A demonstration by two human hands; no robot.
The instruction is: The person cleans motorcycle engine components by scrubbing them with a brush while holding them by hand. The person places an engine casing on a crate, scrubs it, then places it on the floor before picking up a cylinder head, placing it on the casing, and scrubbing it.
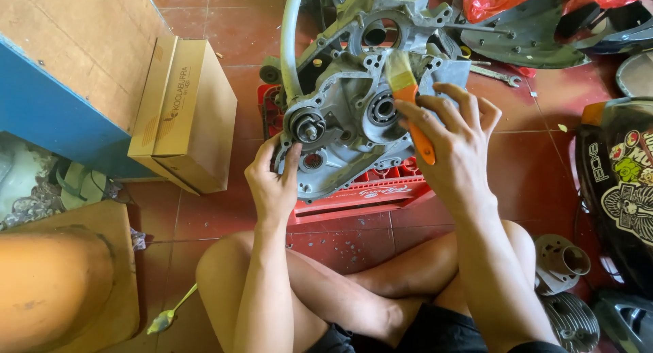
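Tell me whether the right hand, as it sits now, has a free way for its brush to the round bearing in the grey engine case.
Probably yes. The right hand holds the orange-handled brush with its bristles just above the bearing, and nothing lies between them. The left hand grips the engine case at its far edge.

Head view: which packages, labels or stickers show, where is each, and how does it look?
Box: on the floor left of the left hand, long tan cardboard, dark print on top.
Crate: under the engine case, red plastic, pale lettering on its front.
Stickers: on the black panel at right, multicoloured and white.
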